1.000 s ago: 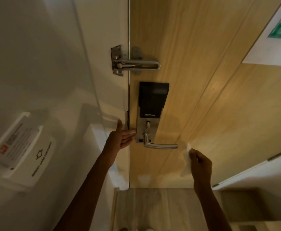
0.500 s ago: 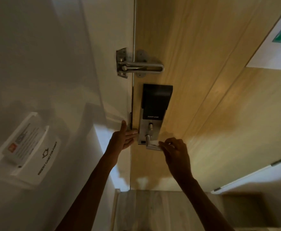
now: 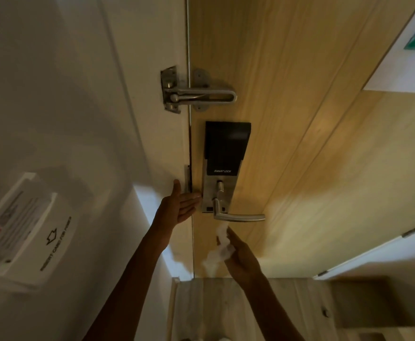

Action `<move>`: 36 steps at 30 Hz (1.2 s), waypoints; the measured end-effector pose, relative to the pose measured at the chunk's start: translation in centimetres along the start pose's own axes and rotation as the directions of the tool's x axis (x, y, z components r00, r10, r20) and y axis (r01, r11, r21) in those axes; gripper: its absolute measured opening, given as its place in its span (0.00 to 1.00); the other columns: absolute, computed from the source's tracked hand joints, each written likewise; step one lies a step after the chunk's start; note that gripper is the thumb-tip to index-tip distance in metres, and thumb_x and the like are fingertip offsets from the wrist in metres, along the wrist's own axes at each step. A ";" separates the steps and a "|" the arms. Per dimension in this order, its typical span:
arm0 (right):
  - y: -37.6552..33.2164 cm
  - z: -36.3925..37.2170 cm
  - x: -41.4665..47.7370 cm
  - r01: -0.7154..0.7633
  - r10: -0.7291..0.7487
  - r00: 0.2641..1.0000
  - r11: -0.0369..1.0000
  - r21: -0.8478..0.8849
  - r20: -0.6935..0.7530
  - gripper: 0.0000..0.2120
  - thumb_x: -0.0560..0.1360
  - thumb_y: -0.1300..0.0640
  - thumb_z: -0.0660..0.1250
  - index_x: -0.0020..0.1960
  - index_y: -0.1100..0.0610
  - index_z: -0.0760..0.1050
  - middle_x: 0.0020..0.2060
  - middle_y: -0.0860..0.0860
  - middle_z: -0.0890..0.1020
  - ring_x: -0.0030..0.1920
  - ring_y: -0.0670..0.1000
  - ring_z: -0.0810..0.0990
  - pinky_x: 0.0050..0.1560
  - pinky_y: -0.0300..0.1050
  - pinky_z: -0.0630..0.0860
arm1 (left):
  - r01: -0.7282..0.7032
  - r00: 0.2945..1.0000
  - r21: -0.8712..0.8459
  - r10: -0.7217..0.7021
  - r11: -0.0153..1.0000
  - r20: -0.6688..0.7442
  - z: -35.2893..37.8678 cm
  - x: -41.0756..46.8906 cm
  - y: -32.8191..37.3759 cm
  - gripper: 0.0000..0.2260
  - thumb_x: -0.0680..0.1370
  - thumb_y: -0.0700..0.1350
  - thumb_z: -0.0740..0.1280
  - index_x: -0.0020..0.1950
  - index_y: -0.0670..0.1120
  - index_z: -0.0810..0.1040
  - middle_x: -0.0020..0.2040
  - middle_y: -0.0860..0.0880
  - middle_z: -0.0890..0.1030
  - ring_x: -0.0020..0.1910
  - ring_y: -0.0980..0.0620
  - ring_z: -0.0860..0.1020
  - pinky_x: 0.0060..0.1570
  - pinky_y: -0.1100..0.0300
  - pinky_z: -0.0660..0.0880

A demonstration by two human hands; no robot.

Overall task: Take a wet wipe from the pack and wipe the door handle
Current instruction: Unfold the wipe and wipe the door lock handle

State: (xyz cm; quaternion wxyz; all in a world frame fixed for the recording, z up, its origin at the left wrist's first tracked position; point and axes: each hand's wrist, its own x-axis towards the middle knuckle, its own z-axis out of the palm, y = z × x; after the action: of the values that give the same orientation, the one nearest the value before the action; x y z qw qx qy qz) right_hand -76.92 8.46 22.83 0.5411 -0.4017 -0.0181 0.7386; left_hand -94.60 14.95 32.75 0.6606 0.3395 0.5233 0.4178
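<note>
A silver lever door handle (image 3: 238, 217) sticks out to the right from a smart lock plate (image 3: 222, 168) on the wooden door (image 3: 312, 156). My right hand (image 3: 242, 259) hangs just below the handle and is closed on a crumpled white wet wipe (image 3: 220, 247); the wipe is apart from the handle. My left hand (image 3: 179, 205) lies flat with fingers together against the door's edge, left of the lock plate. No wipe pack is in view.
A metal swing-bar door guard (image 3: 196, 94) sits above the lock. On the left wall is a white key-card holder (image 3: 27, 230). A white sign (image 3: 413, 52) hangs on the door at upper right. Pale wood floor (image 3: 263, 308) lies below.
One second ago my right hand held the wipe right of the handle's tip. Half a second ago it was gripping the handle. Now it has dropped below the handle, wipe still in hand.
</note>
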 end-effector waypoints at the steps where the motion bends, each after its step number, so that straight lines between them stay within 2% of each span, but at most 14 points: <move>1: 0.1 1.0 0.4 -0.012 0.011 1.000 0.999 0.032 0.023 0.08 0.75 0.61 0.65 0.49 0.60 0.82 0.47 0.59 0.82 0.44 0.55 0.82 0.46 0.51 0.79 | 0.002 1.000 0.004 -0.002 1.000 0.005 -0.1 0.0 0.0 0.27 0.80 0.61 0.50 0.53 0.44 0.82 0.56 0.45 0.83 0.59 0.50 0.80 0.63 0.54 0.73; 4: 0.0 3.2 0.7 0.006 -0.010 0.998 0.998 0.064 0.068 0.15 0.66 0.61 0.75 0.53 0.62 0.81 0.49 0.60 0.83 0.46 0.56 0.83 0.47 0.51 0.80 | -0.011 1.000 0.078 0.010 0.997 0.016 0.0 0.1 0.8 0.25 0.81 0.59 0.50 0.54 0.44 0.81 0.58 0.45 0.82 0.61 0.50 0.78 0.62 0.57 0.73; 7: 0.4 4.4 1.0 0.017 -0.028 0.996 0.992 0.124 0.088 0.12 0.73 0.64 0.66 0.55 0.62 0.79 0.50 0.58 0.82 0.49 0.55 0.82 0.52 0.50 0.77 | -0.073 0.997 0.214 0.067 0.974 0.036 0.5 0.1 2.4 0.21 0.82 0.55 0.53 0.59 0.44 0.79 0.56 0.48 0.81 0.61 0.52 0.77 0.58 0.62 0.72; 10: 0.7 4.8 1.2 0.001 -0.014 0.998 0.978 0.209 0.057 0.11 0.76 0.66 0.60 0.52 0.62 0.80 0.48 0.59 0.84 0.46 0.55 0.85 0.40 0.50 0.82 | -0.118 0.992 0.292 0.101 0.949 0.073 0.7 0.0 3.3 0.20 0.82 0.54 0.52 0.60 0.45 0.78 0.59 0.47 0.80 0.60 0.53 0.77 0.62 0.59 0.71; 13: 1.0 5.5 1.1 -0.014 0.004 0.999 0.965 0.260 0.038 0.12 0.77 0.67 0.60 0.47 0.64 0.83 0.44 0.60 0.85 0.42 0.55 0.86 0.34 0.46 0.81 | -0.145 0.989 0.324 0.124 0.935 0.083 0.7 -0.1 3.5 0.22 0.82 0.54 0.52 0.63 0.43 0.77 0.61 0.45 0.80 0.59 0.54 0.78 0.56 0.64 0.72; 15: 0.9 6.2 0.8 -0.028 0.005 0.997 0.949 0.315 0.075 0.06 0.71 0.69 0.69 0.45 0.65 0.84 0.42 0.61 0.85 0.40 0.56 0.86 0.35 0.46 0.82 | -0.148 0.988 0.323 0.127 0.935 0.086 0.7 -0.2 3.5 0.22 0.82 0.55 0.51 0.63 0.43 0.77 0.61 0.45 0.80 0.58 0.54 0.78 0.53 0.67 0.72; 17: 0.9 6.3 0.8 -0.058 0.037 0.997 0.930 0.363 0.065 0.14 0.63 0.71 0.74 0.48 0.66 0.81 0.39 0.61 0.85 0.36 0.56 0.85 0.32 0.43 0.82 | -0.147 0.988 0.320 0.127 0.936 0.084 0.8 -0.3 3.6 0.23 0.82 0.55 0.50 0.64 0.42 0.76 0.61 0.45 0.80 0.61 0.52 0.77 0.55 0.66 0.72; 20: 0.8 6.2 0.3 -0.073 0.058 0.997 0.912 0.404 0.051 0.15 0.71 0.69 0.60 0.56 0.66 0.75 0.39 0.61 0.84 0.34 0.55 0.85 0.28 0.40 0.79 | -0.140 0.989 0.308 0.121 0.941 0.079 0.9 -0.4 3.7 0.24 0.82 0.55 0.49 0.64 0.42 0.76 0.62 0.43 0.80 0.61 0.52 0.77 0.54 0.67 0.73; 23: 0.8 6.0 0.0 -0.061 0.013 0.994 0.896 0.439 0.112 0.22 0.67 0.71 0.63 0.62 0.67 0.72 0.46 0.63 0.84 0.41 0.57 0.85 0.33 0.44 0.81 | -0.141 0.989 0.305 0.120 0.942 0.086 1.0 -0.5 3.7 0.24 0.83 0.55 0.49 0.63 0.42 0.77 0.60 0.46 0.80 0.58 0.55 0.77 0.51 0.68 0.74; 27: 0.5 5.9 0.3 -0.095 0.026 0.988 0.880 0.465 0.153 0.21 0.75 0.69 0.48 0.63 0.65 0.73 0.50 0.61 0.83 0.44 0.56 0.85 0.38 0.46 0.82 | -0.141 0.988 0.279 0.119 0.950 0.095 0.8 -0.5 3.5 0.25 0.83 0.55 0.48 0.63 0.42 0.77 0.56 0.48 0.81 0.58 0.55 0.77 0.50 0.70 0.74; 29: 0.4 6.0 0.0 -0.062 0.003 0.991 0.895 0.443 0.131 0.21 0.72 0.71 0.55 0.65 0.65 0.72 0.49 0.61 0.83 0.44 0.55 0.85 0.39 0.45 0.82 | -0.132 0.989 0.276 0.109 0.952 0.097 0.7 -0.5 3.5 0.26 0.83 0.55 0.47 0.63 0.41 0.77 0.58 0.47 0.80 0.58 0.55 0.77 0.51 0.70 0.74; 32: 0.7 5.7 -0.1 -0.016 -0.054 0.985 0.916 0.401 0.164 0.40 0.54 0.72 0.78 0.65 0.66 0.71 0.50 0.62 0.83 0.46 0.55 0.85 0.41 0.47 0.82 | -0.124 0.990 0.284 0.100 0.951 0.095 0.6 -0.4 3.5 0.26 0.83 0.55 0.46 0.63 0.42 0.77 0.60 0.46 0.80 0.61 0.53 0.77 0.54 0.69 0.72; 34: 0.7 5.1 -0.5 0.000 -0.042 0.988 0.960 0.281 0.146 0.36 0.59 0.70 0.76 0.66 0.65 0.71 0.54 0.61 0.82 0.51 0.55 0.83 0.49 0.49 0.82 | -0.116 0.991 0.285 0.089 0.951 0.103 0.6 -0.4 3.5 0.26 0.83 0.56 0.46 0.63 0.42 0.77 0.60 0.46 0.80 0.61 0.53 0.77 0.54 0.69 0.72; 36: 0.5 4.3 -0.8 0.045 -0.056 0.995 0.992 0.120 0.086 0.24 0.71 0.70 0.62 0.66 0.62 0.71 0.61 0.62 0.78 0.60 0.57 0.78 0.65 0.53 0.72 | -0.106 0.992 0.281 0.081 0.954 0.101 0.6 -0.3 3.5 0.26 0.83 0.56 0.47 0.63 0.41 0.77 0.60 0.46 0.80 0.62 0.53 0.77 0.55 0.68 0.72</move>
State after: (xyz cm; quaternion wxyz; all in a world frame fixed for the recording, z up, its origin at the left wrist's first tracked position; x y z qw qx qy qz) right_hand -79.93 9.37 25.95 0.5811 -0.3351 -0.0089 0.7416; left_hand -94.72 16.10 36.09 0.6065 0.4739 0.5318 0.3533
